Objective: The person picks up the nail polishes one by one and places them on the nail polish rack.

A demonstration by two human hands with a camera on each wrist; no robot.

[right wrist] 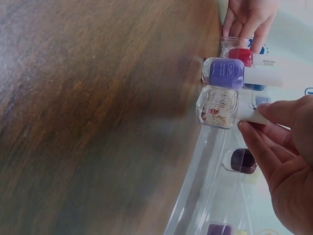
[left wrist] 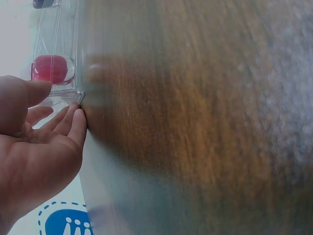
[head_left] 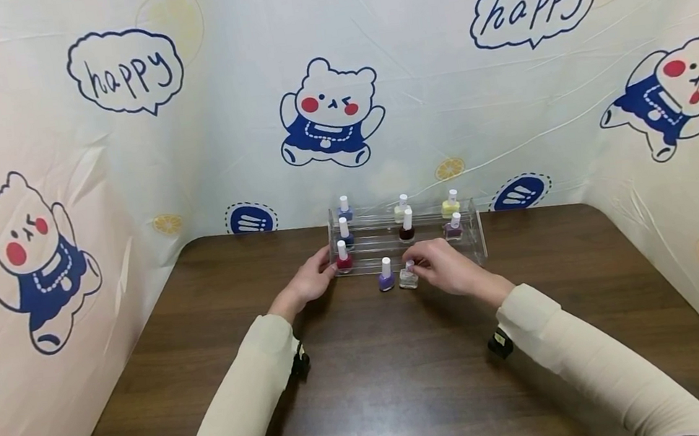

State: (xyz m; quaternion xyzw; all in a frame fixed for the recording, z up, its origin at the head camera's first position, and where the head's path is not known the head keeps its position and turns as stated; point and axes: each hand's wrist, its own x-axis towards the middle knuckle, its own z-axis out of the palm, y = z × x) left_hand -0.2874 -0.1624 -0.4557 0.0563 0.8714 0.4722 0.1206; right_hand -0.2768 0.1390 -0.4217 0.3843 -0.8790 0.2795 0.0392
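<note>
In the head view, my right hand point(head_left: 447, 264) pinches the white cap of a clear nail polish bottle with glitter flecks point(right wrist: 217, 107). That bottle is upright at the front of a clear tiered rack point(head_left: 372, 267), just right of a purple nail polish bottle point(head_left: 386, 275). At the rack's left end, my left hand point(head_left: 312, 275) holds the end panel between thumb and fingers. A red nail polish bottle point(left wrist: 50, 68) sits on the rack near the left thumb. Whether the glitter bottle touches the table cannot be told.
Higher tiers carry a dark bottle point(head_left: 406, 229), a plum bottle point(head_left: 453, 228), a yellow bottle point(head_left: 450, 205), a pale bottle point(head_left: 402, 210) and blue ones point(head_left: 347, 236). Behind the brown wooden table point(head_left: 383, 381) hangs a printed cloth point(head_left: 232, 116).
</note>
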